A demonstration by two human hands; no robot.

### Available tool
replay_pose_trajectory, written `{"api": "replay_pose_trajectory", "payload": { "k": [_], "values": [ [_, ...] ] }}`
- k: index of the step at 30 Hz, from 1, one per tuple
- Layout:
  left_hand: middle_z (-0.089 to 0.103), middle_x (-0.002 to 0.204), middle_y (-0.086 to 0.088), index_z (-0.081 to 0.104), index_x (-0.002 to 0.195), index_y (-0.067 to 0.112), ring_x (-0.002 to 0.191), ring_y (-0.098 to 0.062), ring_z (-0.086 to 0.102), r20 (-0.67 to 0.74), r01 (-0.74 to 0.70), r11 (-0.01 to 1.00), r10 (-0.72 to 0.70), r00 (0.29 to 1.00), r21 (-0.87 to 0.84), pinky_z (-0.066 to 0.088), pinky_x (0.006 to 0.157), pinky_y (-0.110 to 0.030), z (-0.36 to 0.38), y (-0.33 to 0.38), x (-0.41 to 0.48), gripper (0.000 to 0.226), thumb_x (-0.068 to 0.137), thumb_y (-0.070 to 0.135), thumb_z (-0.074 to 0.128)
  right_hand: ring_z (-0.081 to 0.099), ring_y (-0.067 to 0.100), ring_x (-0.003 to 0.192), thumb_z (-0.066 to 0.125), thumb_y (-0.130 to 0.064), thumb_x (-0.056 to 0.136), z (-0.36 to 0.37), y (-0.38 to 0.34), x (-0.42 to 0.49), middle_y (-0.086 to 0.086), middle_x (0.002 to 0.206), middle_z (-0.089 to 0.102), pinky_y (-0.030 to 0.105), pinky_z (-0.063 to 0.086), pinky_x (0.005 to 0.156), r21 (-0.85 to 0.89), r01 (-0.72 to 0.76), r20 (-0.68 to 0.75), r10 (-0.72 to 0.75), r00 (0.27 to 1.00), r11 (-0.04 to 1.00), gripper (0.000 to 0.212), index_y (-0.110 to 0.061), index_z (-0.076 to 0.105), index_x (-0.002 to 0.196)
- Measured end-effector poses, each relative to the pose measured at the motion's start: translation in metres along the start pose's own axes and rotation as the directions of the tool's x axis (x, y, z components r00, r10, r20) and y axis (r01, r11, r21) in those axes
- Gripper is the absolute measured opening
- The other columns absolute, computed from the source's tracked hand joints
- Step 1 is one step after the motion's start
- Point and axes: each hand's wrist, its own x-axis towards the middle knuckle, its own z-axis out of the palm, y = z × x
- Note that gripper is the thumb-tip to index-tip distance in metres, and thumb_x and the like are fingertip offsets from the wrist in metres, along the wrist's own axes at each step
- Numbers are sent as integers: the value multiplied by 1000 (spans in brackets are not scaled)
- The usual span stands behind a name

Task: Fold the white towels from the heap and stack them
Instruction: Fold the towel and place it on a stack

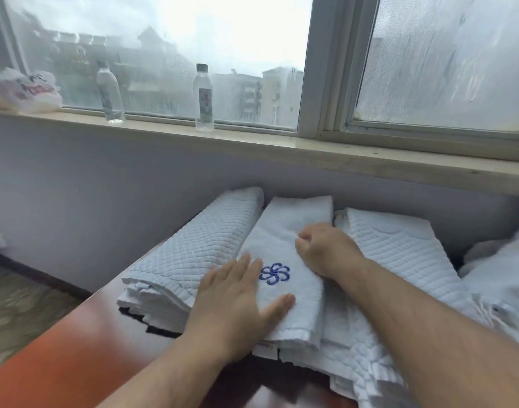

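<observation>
I'm at the smoothing step. My left hand (237,301) lies flat, fingers straight and spread, on the near end of the folded towel (284,237), just beside its blue flower mark. My right hand (323,248) is curled into a fist with its knuckles down on the towel's right edge (I see no cloth caught inside it). The towel lies lengthwise on top of other white cloth on the desk (75,343), between a quilted stack (199,248) to its left and another (393,245) to its right.

I judge this one folded and set down, needing only a last press. Next I must lift both hands clear without dragging the fold, then reach right to the heap (499,260) for a fresh towel.
</observation>
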Motion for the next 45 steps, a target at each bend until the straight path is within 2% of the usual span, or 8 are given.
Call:
{"api": "replay_pose_trajectory", "payload": {
  "k": [4, 8, 15, 23, 29, 35, 41, 45],
  "values": [
    [-6, 168, 9, 3, 160, 32, 154, -13, -5, 70, 29, 998, -33, 997, 49, -5, 123, -38, -12, 7, -4, 98, 79, 88, 7, 52, 30, 129, 38, -31, 102, -19, -7, -18, 9, 145, 55, 36, 42, 107, -83, 21, 124, -11, 992, 996, 40, -17, 60, 132],
    [-1, 169, 6, 6, 160, 31, 155, -17, -6, 109, 7, 996, -17, 994, 92, -1, 124, -44, -23, 22, -25, 72, 99, 67, 17, 56, 28, 89, 46, -28, 97, -37, 8, -95, 6, 102, 68, 34, 41, 73, -187, 98, -154, -127, 980, 977, 23, -16, 66, 99],
    [29, 161, 14, 29, 155, 36, 150, -11, 15, -3, -236, 966, 237, 971, -103, 12, 121, -33, -29, 98, -81, 58, 102, 55, 36, 58, 18, 89, 64, -31, 95, -65, 94, -237, -3, 87, 68, 33, 49, 78, 45, 41, -427, -18, 904, 998, 19, -16, 72, 87],
    [50, 133, 25, 56, 137, 38, 126, 2, 33, -175, -527, 739, 504, 846, -420, 25, 110, -17, 19, 245, -120, 48, 94, 16, 56, 57, 21, 80, 75, -15, 86, -100, 224, -356, -5, 74, 65, 30, 42, 69, 153, -197, -744, 244, 622, 968, 15, -17, 67, 73],
    [19, 162, 19, 27, 151, 51, 149, -5, 13, -67, -503, 721, 541, 839, -476, 12, 116, -19, 84, 331, -111, 52, 100, 56, 37, 59, 14, 100, 57, -34, 98, -85, 288, -364, -4, 105, 63, 14, 42, 83, 347, -158, -620, 353, 701, 925, 20, -18, 63, 109],
    [1, 168, 11, -14, 145, 65, 152, -13, 8, -3, -492, 827, 511, 860, -270, 13, 119, -40, 121, 352, -82, 65, 87, 80, 14, 64, 19, 103, 61, -33, 100, -59, 323, -339, 2, 108, 69, 46, 54, 90, 202, -52, -707, 183, 684, 978, 32, -6, 66, 116],
    [10, 166, 18, 2, 148, 64, 151, -5, 1, -7, -494, 767, 539, 842, -409, 12, 122, -46, 120, 350, -71, 65, 86, 79, -4, 57, 11, 96, 47, -43, 97, -67, 321, -334, 1, 105, 54, 19, 48, 86, 287, -16, -811, 251, 529, 958, 35, -15, 67, 97],
    [28, 159, 20, 25, 146, 63, 148, -8, 16, -82, -485, 747, 507, 858, -455, 20, 118, -40, 119, 351, -73, 67, 88, 74, -7, 60, -7, 95, 59, -40, 101, -82, 315, -331, -12, 105, 62, 4, 43, 80, 453, 42, -770, 367, 522, 890, 23, -29, 50, 120]
  ]
}}
